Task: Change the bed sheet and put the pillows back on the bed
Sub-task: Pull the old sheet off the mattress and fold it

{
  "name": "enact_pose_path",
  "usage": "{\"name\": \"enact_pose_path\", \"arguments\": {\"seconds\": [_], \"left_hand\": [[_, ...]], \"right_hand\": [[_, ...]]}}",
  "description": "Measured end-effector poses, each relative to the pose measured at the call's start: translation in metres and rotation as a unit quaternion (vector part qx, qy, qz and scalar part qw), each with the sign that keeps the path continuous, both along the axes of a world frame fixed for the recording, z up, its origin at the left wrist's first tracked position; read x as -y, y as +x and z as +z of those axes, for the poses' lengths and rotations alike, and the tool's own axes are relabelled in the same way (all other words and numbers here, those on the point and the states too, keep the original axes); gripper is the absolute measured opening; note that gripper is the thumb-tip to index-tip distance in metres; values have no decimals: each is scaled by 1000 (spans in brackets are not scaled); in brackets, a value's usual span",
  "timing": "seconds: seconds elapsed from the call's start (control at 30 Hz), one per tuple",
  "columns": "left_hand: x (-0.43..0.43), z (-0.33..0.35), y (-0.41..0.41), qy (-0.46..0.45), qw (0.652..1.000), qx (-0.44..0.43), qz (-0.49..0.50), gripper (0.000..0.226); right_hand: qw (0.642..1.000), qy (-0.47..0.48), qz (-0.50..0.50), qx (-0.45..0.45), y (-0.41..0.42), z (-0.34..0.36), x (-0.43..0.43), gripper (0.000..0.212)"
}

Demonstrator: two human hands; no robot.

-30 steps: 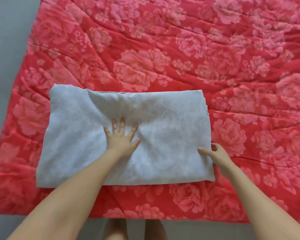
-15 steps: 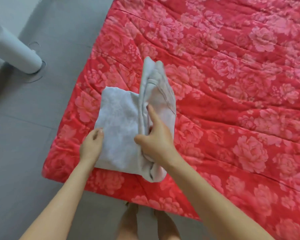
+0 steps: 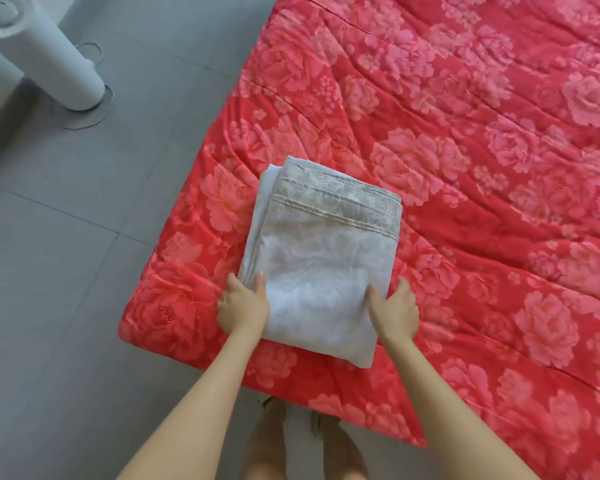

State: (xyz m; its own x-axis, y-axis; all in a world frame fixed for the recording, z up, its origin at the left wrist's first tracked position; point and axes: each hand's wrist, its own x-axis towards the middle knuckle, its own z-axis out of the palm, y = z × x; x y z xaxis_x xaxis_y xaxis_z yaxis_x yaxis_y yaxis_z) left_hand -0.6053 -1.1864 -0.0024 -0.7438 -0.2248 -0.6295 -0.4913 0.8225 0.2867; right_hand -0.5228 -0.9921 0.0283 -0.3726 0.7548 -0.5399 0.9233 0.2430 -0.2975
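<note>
A folded pale grey bed sheet (image 3: pixel 321 251) with a stitched patterned hem lies on the near left corner of the bed, on a red quilt with pink flowers (image 3: pixel 471 161). My left hand (image 3: pixel 243 306) holds the bundle's near left edge, thumb on top and fingers along the side. On the near right edge my right hand (image 3: pixel 394 310) holds it the same way. No pillows are in view.
Grey tiled floor (image 3: pixel 84 244) runs along the left of the bed. A white cylindrical appliance (image 3: pixel 45 60) stands on it at the far left, with a thin cord looped round its base. My bare legs (image 3: pixel 305 445) stand at the bed's near edge.
The wide sheet was folded over by my right hand into a compact bundle. Both hands have since moved to its near side edges. My view has swung left toward the bed's corner.
</note>
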Motion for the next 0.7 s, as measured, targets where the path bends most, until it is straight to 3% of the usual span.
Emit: {"name": "enact_pose_path", "arguments": {"seconds": [0.07,0.13,0.23,0.33,0.47,0.7], "left_hand": [[1,-12,-6,-49,998,-2,-25,69],[1,-22,-13,-63,996,-25,-60,70],[-7,-28,-25,-25,997,-49,-53,74],[-16,-25,-44,18,1000,-12,-8,83],[-19,8,-46,8,999,-34,17,81],[5,125,-32,29,997,-61,32,73]], "right_hand": [[989,-133,-66,-14,5,-25,-14,84],[976,-176,-108,-74,4,-52,-18,94],[971,-146,-155,-112,-10,-61,-9,81],[976,-67,-170,-117,-13,-57,-4,60],[972,30,-176,-152,-19,-24,5,46],[968,65,-82,-227,-30,82,22,47]]}}
